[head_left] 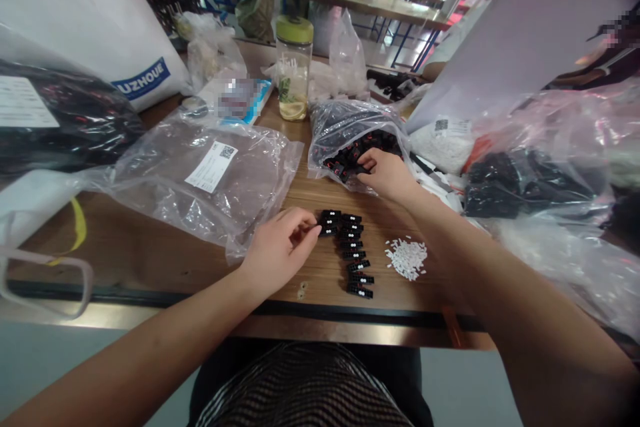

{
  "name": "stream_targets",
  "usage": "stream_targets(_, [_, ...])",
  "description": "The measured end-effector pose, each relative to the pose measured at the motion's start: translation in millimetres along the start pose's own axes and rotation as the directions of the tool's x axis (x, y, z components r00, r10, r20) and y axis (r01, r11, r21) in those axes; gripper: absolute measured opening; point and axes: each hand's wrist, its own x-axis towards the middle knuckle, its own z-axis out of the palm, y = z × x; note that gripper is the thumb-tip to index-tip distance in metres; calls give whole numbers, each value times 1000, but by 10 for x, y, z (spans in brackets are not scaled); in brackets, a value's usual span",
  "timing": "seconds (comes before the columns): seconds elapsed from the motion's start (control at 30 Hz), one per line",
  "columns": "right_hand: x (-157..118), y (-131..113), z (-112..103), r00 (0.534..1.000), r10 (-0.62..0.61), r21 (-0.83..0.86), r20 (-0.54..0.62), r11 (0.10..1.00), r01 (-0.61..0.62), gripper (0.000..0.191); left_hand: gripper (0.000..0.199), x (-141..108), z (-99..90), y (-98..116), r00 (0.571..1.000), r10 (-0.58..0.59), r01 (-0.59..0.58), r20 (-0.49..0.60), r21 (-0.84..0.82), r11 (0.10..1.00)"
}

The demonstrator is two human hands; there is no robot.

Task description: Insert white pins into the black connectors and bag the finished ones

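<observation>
My left hand (281, 248) rests on the table with fingers curled, its thumb and fingertips closed on a black plastic connector (327, 231) at the top of a row. Several more black connectors (354, 255), with small white dots on their faces, form a crooked column running toward the table's front edge. At the mouth of a clear plastic bag (357, 112), my right hand (387, 173) has thumb and fingers bent around a black connector among the heap of black connectors (373, 141) with orange-red parts. Its fingertips partly hide that piece. A small pile of white pegs (407, 258) lies below my right forearm.
A clear bag with a label (213, 167) lies flat at left. A bottle with a green lid (294, 70) stands at the back. Filled plastic bags (540, 180) crowd the right side; a white sack (100, 27) stands at back left. Glasses-like frame (45, 280) shows lower left.
</observation>
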Motion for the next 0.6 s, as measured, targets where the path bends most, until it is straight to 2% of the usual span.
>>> stream_targets(0.07, [-219,-176,-98,997,-70,97,-30,993,72,50,11,-7,-20,28,1000,3,-4,-10,-78,997])
stream_targets(0.13, [-498,-420,-187,977,-213,202,-27,956,214,61,27,-13,-27,52,999,-31,35,25,-199,979])
stream_targets(0.23, [-875,-769,-245,898,-433,280,70,873,399,69,50,-20,-26,61,988,-42,99,149,-405,909])
stream_targets(0.3, [-1028,-901,-238,852,-518,277,75,832,481,64,49,-25,-31,49,975,-14,126,223,-496,859])
stream_targets(0.37, [-1110,-936,-220,827,-557,252,77,814,524,60,40,-33,-45,35,964,-8,148,266,-510,848])
stream_targets(0.47, [-1194,-887,-192,799,-593,200,104,799,567,59,22,-48,-70,44,951,-15,160,309,-450,879])
stream_targets(0.6, [-1350,-863,-134,756,-645,96,113,764,637,57,15,-64,-79,115,942,29,117,333,-409,905])
